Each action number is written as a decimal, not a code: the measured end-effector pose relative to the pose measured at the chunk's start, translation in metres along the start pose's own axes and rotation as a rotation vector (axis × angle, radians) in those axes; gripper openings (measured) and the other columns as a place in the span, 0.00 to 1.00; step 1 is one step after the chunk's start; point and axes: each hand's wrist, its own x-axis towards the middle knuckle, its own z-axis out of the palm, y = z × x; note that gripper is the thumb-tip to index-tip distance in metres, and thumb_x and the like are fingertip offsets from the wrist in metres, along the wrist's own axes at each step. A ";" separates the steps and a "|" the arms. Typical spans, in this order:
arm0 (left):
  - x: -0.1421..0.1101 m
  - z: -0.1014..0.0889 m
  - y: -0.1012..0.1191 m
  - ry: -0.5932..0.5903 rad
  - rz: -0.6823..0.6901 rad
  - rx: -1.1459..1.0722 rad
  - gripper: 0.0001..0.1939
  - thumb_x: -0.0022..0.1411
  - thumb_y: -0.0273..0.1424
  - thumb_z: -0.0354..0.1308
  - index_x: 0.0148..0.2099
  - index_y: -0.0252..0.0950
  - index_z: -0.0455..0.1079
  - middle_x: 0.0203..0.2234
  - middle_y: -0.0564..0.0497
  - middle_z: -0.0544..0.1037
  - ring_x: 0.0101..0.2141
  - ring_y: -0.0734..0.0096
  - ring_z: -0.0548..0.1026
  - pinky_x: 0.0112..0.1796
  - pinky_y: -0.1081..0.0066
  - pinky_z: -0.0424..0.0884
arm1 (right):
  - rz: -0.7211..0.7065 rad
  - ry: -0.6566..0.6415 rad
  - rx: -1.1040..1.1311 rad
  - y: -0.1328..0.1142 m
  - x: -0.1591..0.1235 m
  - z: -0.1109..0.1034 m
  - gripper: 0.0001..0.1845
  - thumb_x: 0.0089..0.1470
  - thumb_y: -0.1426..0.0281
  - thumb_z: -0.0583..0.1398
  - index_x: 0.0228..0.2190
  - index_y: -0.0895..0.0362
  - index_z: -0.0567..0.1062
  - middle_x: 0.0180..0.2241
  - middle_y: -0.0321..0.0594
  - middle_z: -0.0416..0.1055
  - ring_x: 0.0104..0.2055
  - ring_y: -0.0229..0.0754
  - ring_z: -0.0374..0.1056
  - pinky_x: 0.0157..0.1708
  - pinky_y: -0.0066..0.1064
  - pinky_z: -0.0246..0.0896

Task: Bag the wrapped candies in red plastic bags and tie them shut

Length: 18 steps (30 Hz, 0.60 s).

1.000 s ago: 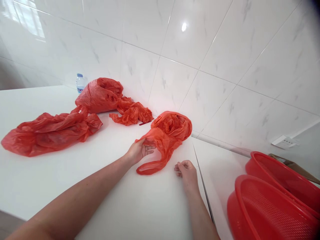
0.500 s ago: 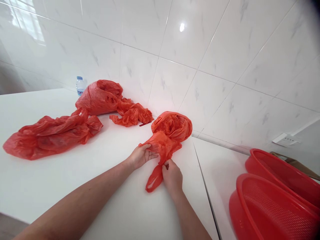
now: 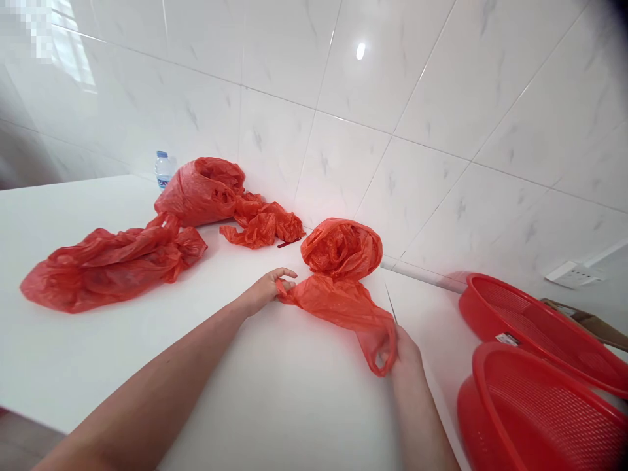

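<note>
A thin red plastic bag (image 3: 338, 304) is stretched sideways above the white table. My left hand (image 3: 271, 288) pinches its left corner, thumb and fingertips closed on the film. At the opposite end, my right hand (image 3: 406, 350) holds the bag beside its handle loop, which hangs down; the bag partly hides those fingers. Just behind the stretched bag, and touching it, lies a bundle of rolled red plastic bags (image 3: 342, 248) near the wall.
Further left lie a large red bag roll (image 3: 196, 193), crumpled red bags (image 3: 265, 222) and a long filled-looking red bag (image 3: 108, 268). A water bottle (image 3: 163, 169) stands behind them. Red plastic baskets (image 3: 478, 399) are at right, below a wall socket (image 3: 574, 275).
My right hand has moved right with the handle end, spreading the bunched bag sideways. My left hand has shifted slightly left and up and closed on the bag's corner.
</note>
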 end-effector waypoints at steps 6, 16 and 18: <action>-0.011 0.000 0.014 -0.198 -0.056 0.019 0.04 0.54 0.30 0.59 0.30 0.35 0.71 0.14 0.57 0.65 0.20 0.73 0.69 0.34 0.66 0.71 | 0.099 0.121 -0.004 -0.012 -0.002 -0.016 0.15 0.42 0.56 0.60 0.25 0.54 0.67 0.21 0.35 0.68 0.25 0.44 0.69 0.22 0.35 0.67; -0.007 0.011 0.010 -0.100 0.124 0.075 0.08 0.56 0.36 0.60 0.32 0.36 0.72 0.37 0.47 0.76 0.42 0.67 0.71 0.41 0.71 0.65 | -0.383 0.324 -0.436 -0.046 -0.037 0.003 0.19 0.47 0.58 0.59 0.39 0.57 0.71 0.44 0.49 0.67 0.51 0.54 0.59 0.51 0.47 0.52; -0.008 0.017 0.008 -0.113 0.154 0.095 0.10 0.56 0.36 0.60 0.29 0.35 0.71 0.40 0.47 0.76 0.45 0.65 0.70 0.43 0.71 0.63 | -0.701 0.248 -0.547 -0.052 -0.055 0.017 0.15 0.52 0.61 0.56 0.38 0.57 0.71 0.42 0.50 0.68 0.50 0.52 0.60 0.51 0.46 0.53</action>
